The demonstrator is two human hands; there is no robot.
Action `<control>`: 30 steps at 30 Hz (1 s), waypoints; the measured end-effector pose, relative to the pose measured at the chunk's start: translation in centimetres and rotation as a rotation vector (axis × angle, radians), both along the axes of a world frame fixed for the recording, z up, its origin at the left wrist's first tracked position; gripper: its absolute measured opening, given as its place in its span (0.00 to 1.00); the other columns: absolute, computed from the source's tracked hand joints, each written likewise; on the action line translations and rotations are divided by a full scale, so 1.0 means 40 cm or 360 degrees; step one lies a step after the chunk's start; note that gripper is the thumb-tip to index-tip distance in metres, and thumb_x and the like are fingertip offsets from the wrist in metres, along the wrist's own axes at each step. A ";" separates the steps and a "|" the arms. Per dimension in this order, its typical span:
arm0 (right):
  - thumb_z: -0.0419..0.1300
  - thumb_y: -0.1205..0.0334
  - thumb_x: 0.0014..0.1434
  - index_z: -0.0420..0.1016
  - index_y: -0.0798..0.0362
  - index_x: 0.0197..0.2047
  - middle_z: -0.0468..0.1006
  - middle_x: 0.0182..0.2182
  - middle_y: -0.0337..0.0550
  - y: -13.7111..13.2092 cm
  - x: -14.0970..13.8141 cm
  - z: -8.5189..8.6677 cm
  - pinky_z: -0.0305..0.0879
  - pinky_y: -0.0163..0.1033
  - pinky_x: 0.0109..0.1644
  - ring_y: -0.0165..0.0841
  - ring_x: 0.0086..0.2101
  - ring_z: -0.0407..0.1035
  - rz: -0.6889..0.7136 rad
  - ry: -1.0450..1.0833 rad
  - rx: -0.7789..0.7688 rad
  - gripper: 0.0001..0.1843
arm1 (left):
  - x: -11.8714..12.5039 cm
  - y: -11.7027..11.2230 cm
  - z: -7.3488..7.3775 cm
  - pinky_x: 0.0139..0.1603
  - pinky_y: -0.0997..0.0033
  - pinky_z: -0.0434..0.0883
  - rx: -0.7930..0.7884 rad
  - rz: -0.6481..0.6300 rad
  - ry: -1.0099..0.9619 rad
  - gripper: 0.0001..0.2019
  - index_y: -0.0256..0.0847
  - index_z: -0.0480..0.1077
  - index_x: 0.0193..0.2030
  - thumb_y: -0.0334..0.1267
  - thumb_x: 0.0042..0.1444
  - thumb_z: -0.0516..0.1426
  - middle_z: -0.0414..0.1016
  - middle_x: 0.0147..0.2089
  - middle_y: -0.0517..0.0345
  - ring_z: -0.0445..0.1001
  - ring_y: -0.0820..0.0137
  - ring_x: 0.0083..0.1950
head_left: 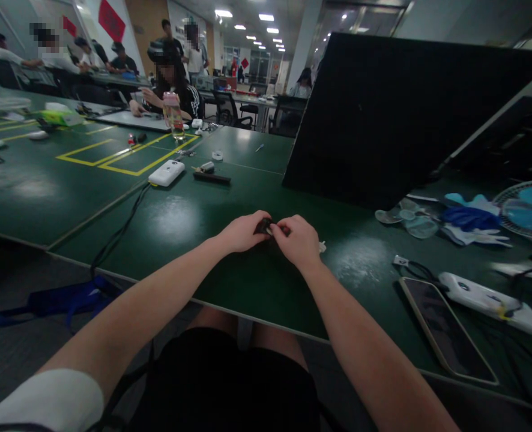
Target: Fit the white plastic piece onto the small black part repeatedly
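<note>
A small dark object [264, 225], mostly hidden by fingers, is held between both hands [296, 241].

Holding a small dark object [265, 225] between left hand [245, 233] and right hand [298, 239], over the near part of a green table [230, 276]; with a phone [448, 330] near right, beside a white device [486, 300]; with a black panel [396, 120] far right; with a white box [167, 173], dark bar [212, 178] and pink-capped bottle [175, 120] farther off, left.
</note>
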State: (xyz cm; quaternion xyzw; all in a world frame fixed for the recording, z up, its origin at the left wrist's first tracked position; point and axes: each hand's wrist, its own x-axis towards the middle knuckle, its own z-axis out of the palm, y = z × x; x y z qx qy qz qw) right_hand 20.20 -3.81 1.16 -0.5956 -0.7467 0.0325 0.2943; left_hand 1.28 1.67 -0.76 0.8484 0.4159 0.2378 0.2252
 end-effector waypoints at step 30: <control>0.63 0.61 0.57 0.81 0.48 0.44 0.80 0.42 0.46 -0.018 0.204 0.061 0.66 0.43 0.38 0.41 0.39 0.74 -0.0211 -0.0513 -0.0907 0.12 | -0.002 -0.007 0.011 0.51 0.60 0.75 -0.0048 0.0203 0.0050 0.24 0.47 0.63 0.62 0.43 0.60 0.62 0.79 0.53 0.52 0.79 0.60 0.51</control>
